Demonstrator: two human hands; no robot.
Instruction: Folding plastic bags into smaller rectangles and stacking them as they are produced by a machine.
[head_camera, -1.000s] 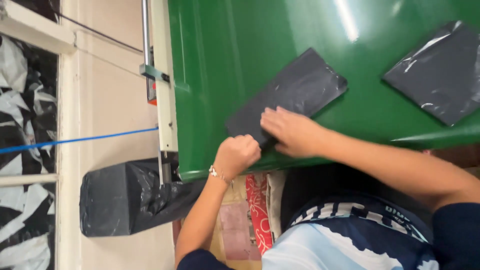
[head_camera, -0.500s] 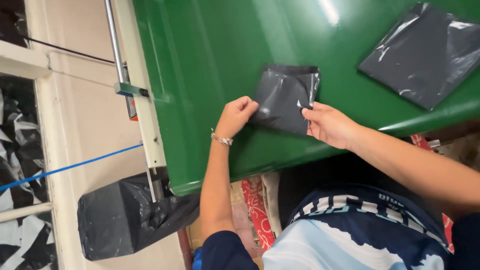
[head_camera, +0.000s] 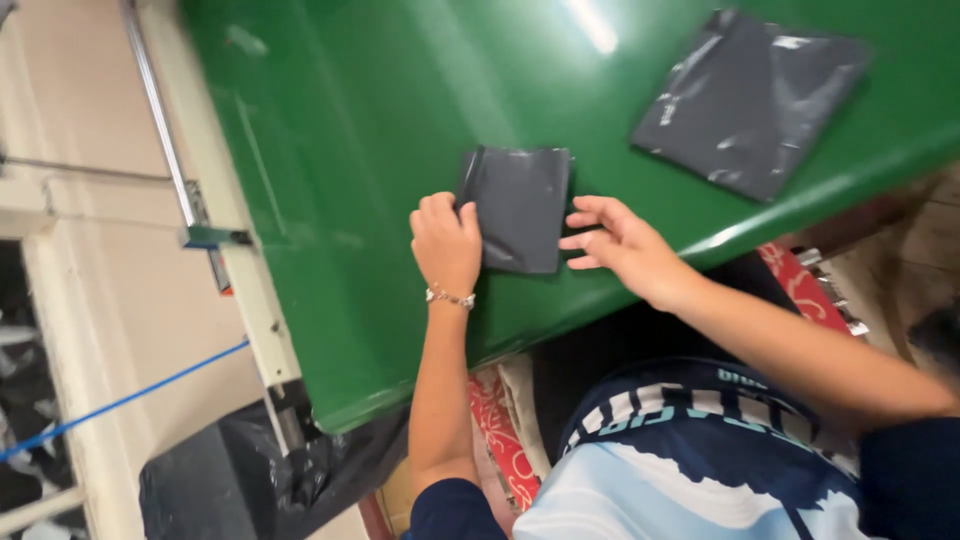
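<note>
A small folded dark grey plastic bag (head_camera: 520, 205) lies on the green table (head_camera: 350, 150) near its front edge. My left hand (head_camera: 445, 245), with a bracelet on the wrist, pinches the bag's left edge between thumb and fingers. To the right of the bag, my right hand (head_camera: 615, 240) rests with fingers spread, their tips touching its right edge.
A second, larger dark grey bag (head_camera: 750, 100) lies flat at the table's far right. Left of the table run a metal rail (head_camera: 170, 150) and a blue cord (head_camera: 130, 395). A black plastic sack (head_camera: 230, 470) sits below the table edge, next to red patterned cloth (head_camera: 500, 440).
The long bag has been folded into a small square. My right hand has let go of its right edge and now lies spread beside it; my left hand stays on the left edge.
</note>
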